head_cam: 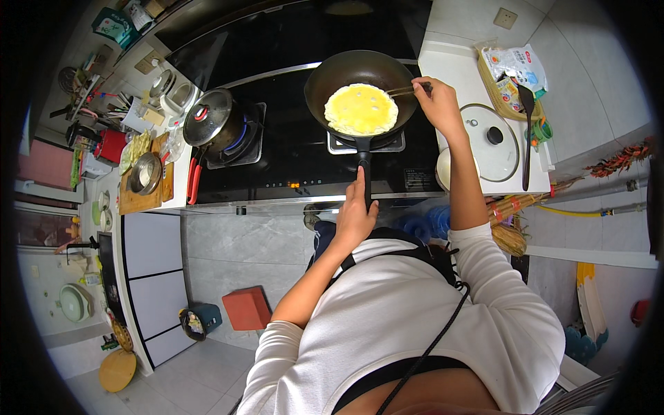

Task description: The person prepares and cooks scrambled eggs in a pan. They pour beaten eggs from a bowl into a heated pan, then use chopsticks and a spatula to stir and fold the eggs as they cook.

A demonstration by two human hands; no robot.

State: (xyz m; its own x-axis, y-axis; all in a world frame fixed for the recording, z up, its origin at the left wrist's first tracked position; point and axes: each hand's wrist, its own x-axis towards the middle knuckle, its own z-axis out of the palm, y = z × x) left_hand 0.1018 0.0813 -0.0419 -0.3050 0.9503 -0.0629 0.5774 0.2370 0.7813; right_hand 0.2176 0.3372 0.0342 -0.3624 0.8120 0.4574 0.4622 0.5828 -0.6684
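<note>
A dark frying pan [340, 72] rests on the right burner of a black gas hob. A round yellow egg pancake [361, 110] with pale edges and a few small holes lies inside it. My left hand [357, 210] is closed around the pan's black handle, one finger stretched along the top. My right hand [437, 106] holds thin chopsticks [399, 91] over the pan's right side, their tips at the pancake's upper right edge.
A lidded pot [210, 119] with red handles stands over a blue flame on the left burner. At right lie a glass lid [498, 155], a black spatula [527, 129] and a basket [490, 85] of packets. A cutting board [132, 197] holds a metal bowl [146, 174].
</note>
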